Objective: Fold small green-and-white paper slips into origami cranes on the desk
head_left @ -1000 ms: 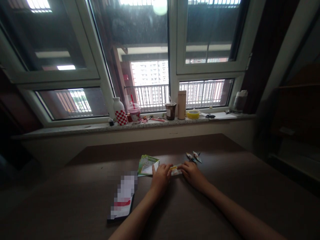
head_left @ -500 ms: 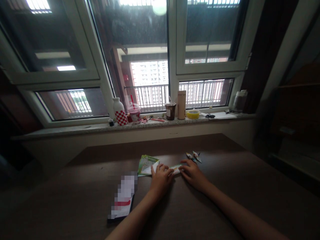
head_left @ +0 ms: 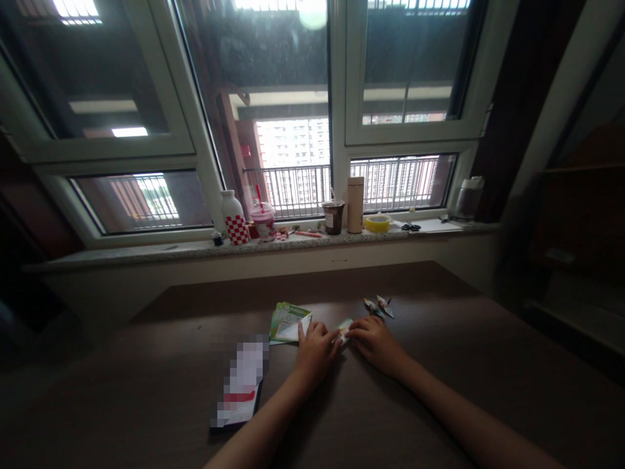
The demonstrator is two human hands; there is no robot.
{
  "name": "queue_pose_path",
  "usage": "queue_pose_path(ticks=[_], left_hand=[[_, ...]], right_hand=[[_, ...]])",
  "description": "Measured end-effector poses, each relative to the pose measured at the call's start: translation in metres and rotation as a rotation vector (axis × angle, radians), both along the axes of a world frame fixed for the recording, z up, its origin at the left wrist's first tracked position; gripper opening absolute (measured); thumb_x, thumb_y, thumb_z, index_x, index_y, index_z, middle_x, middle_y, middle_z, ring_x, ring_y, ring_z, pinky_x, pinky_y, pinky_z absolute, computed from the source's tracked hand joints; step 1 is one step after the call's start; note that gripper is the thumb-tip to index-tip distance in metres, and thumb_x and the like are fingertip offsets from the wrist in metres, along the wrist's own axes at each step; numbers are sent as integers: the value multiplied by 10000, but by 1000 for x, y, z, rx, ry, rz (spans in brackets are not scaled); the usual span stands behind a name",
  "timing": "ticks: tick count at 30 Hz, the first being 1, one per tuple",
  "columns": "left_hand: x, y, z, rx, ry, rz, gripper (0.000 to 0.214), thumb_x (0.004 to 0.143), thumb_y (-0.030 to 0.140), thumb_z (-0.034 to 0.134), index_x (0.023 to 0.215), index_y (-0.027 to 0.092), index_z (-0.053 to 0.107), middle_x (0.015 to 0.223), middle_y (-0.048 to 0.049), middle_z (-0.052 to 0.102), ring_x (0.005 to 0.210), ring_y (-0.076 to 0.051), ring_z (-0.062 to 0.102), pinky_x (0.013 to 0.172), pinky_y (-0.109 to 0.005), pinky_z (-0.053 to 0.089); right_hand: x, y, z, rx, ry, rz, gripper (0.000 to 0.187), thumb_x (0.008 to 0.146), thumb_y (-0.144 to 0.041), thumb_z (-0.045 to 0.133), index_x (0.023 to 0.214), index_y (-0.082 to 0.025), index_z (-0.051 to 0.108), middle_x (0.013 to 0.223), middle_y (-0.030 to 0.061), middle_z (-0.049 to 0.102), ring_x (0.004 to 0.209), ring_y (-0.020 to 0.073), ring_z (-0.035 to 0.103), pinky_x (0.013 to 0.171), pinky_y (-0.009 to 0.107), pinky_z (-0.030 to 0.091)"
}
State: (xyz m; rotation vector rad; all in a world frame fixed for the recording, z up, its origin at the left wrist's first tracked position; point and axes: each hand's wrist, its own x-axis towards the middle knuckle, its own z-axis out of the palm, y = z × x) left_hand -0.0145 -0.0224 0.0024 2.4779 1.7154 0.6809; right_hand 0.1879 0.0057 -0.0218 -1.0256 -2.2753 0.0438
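A small piece of folded paper [head_left: 344, 324], white with green and yellow print, lies on the table between my hands. My left hand [head_left: 318, 352] has its fingertips closed on the paper's left side, with the thumb off to the left by a stack of green printed sheets [head_left: 284, 319]. Against the right side, the bent fingers of my right hand [head_left: 377, 343] press together on the paper. My fingers hide much of it. Just beyond the right hand sit small folded paper figures [head_left: 379, 306] with pointed tips.
On the brown table [head_left: 195, 365], a flat dark-edged object [head_left: 239, 391], partly blurred out, lies left of my left forearm. Along the windowsill [head_left: 190, 249] stand a checkered bottle [head_left: 236, 221], cups, a tan flask [head_left: 355, 205], yellow tape [head_left: 377, 225] and scissors [head_left: 411, 227].
My right hand has moved slightly left, closer to my left hand, its fingers now over the paper's right part. Less of the paper shows between the hands.
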Motion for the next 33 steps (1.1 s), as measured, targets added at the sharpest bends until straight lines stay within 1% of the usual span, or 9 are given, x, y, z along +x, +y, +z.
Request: queue_pose_path(ticks=[3, 6, 10, 13, 18, 21, 23, 29, 33], left_hand=[[0, 0, 0, 4, -58, -35, 247, 934, 327, 515, 1081, 284, 709, 999, -45, 676, 1118, -240, 551, 1144, -657, 173], [-1, 0, -2, -3, -114, -114, 202, 920, 308, 535, 945, 282, 734, 969, -26, 715, 1155, -245, 547, 1152, -665, 122], [-3, 0, -5, 5, -154, -208, 197, 907, 309, 553, 958, 295, 742, 1012, -18, 745, 1178, -244, 546, 1169, -632, 110], [-5, 1, -4, -26, -179, -226, 188, 884, 290, 578, 957, 294, 751, 1012, -27, 755, 1162, -249, 562, 1167, -611, 147], [-4, 2, 0, -68, -199, -173, 198, 891, 289, 562, 950, 286, 752, 1043, -29, 751, 1175, -247, 563, 1149, -606, 207], [-4, 2, -3, -17, -174, -58, 199, 889, 260, 562, 958, 296, 746, 1148, -27, 720, 1248, -273, 504, 1142, -666, 147], [-4, 3, -6, 2, -137, -22, 192, 877, 252, 579, 959, 300, 746, 1204, -29, 698, 1304, -300, 448, 1132, -702, 113], [-3, 2, -8, 7, -100, -53, 188, 877, 275, 590, 948, 308, 761, 1212, -29, 696, 1316, -317, 438, 1122, -736, 84], [-3, 0, -4, 8, -106, -72, 174, 872, 304, 602, 902, 320, 773, 1215, -15, 697, 1319, -320, 436, 1123, -740, 73]], right_hand=[[0, -1, 2, -5, 12, -16, 186, 918, -206, 553, 994, -246, 718, 1027, 58, 719, 1004, 222, 615, 1025, 454, 398], [1, -1, 4, -19, 27, -58, 168, 926, -234, 552, 977, -232, 713, 1062, 67, 719, 1059, 238, 601, 1021, 456, 408], [1, -1, 2, -64, 49, -135, 152, 913, -237, 569, 963, -199, 708, 1134, 97, 690, 1104, 255, 595, 989, 442, 440], [2, 0, 0, -90, 68, -111, 166, 921, -233, 552, 981, -199, 704, 1142, 97, 691, 1104, 238, 612, 1030, 443, 421], [4, 6, -6, -123, 74, -33, 248, 942, -225, 511, 1111, -225, 693, 1244, 92, 675, 1175, 225, 604, 1085, 448, 392], [5, 8, -9, -140, 64, -19, 291, 944, -223, 503, 1166, -258, 687, 1307, 87, 646, 1204, 224, 596, 1100, 460, 385], [5, 8, -10, -148, 52, -23, 301, 942, -218, 503, 1171, -271, 691, 1331, 88, 632, 1219, 229, 590, 1125, 486, 353], [5, 6, -9, -201, 21, -34, 310, 957, -268, 499, 1207, -305, 679, 1382, 85, 592, 1279, 250, 546, 1163, 554, 273], [4, 5, -8, -206, 16, -36, 315, 962, -288, 498, 1225, -318, 669, 1388, 84, 585, 1294, 255, 531, 1162, 559, 276]])
